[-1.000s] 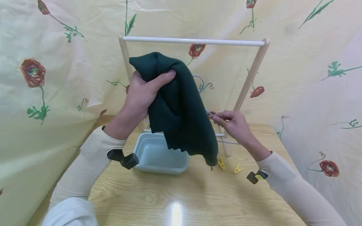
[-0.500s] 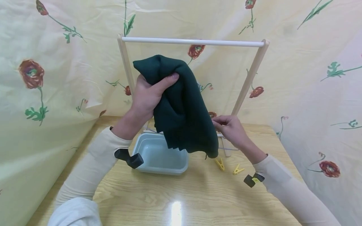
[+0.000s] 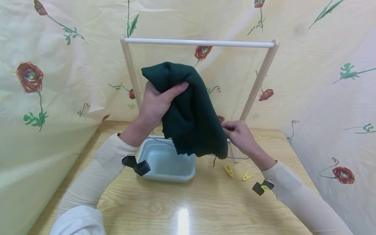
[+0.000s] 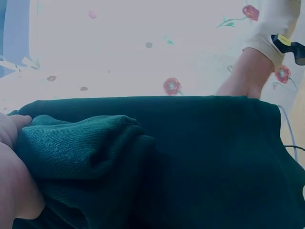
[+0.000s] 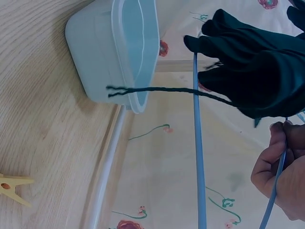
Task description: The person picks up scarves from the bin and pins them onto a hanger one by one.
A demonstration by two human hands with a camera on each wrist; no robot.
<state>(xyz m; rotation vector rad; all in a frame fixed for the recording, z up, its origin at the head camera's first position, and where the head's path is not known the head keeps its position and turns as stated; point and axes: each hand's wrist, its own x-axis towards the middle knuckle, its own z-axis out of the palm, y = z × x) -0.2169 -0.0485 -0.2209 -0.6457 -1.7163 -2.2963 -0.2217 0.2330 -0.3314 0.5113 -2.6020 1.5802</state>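
A dark green piece of knit clothing (image 3: 191, 111), its exact kind hidden by folds, hangs in the air from my left hand (image 3: 155, 102). My left thumb lies across the bunched cloth, with the other fingers hidden behind it. From its lower end a thin dark cord (image 5: 167, 89) dangles. Beside the clothing's right edge, my right hand (image 3: 242, 135) pinches a thin blue hanger (image 5: 198, 143) by one sloping arm. Most of that hanger is behind the cloth in the head view; its bottom bar (image 3: 238, 158) shows below my right hand.
Behind stands a wooden rack with a white top rail (image 3: 199, 42). A light blue plastic basin (image 3: 164, 178) sits on the wooden table (image 3: 147, 205) beneath the cloth. Two yellow clothespins (image 3: 228, 171) lie to its right. A flowered curtain surrounds the table.
My left hand has come down and slightly right with the cloth. The hanger's hook, visible earlier above the cloth's right side, is now hidden. My right hand has shifted slightly lower.
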